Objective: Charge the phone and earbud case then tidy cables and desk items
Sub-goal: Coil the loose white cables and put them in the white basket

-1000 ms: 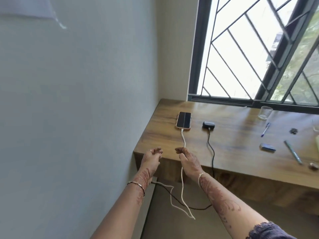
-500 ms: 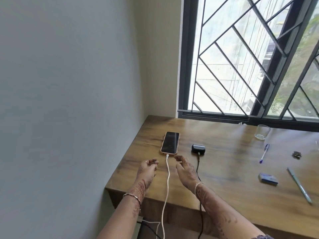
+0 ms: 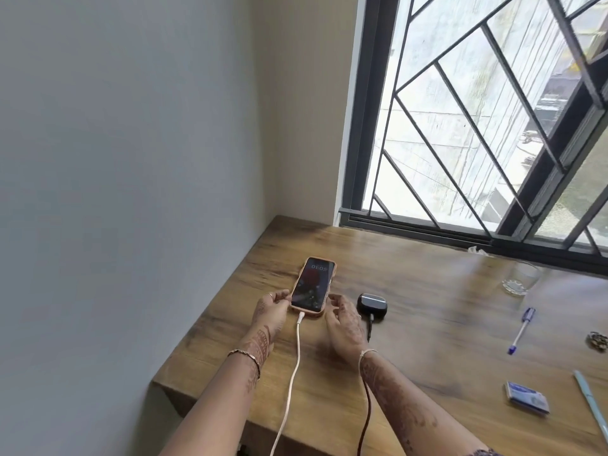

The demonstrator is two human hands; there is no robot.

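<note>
Phone [image 3: 314, 284] lies flat on the worktop [image 3: 427, 324] dead ahead of both hands, long axis pointing away, white cable [image 3: 296, 357] in its near end. Left hand [image 3: 271, 311] pinches the near-left corner. Right hand [image 3: 343, 324] sits half-curled at the near-right corner, and I can't tell if it's gripping.

Both forearms reach forward, left hand [image 3: 271, 312] and right hand [image 3: 343, 324] pinching near corners of the phone [image 3: 314, 284].
</note>
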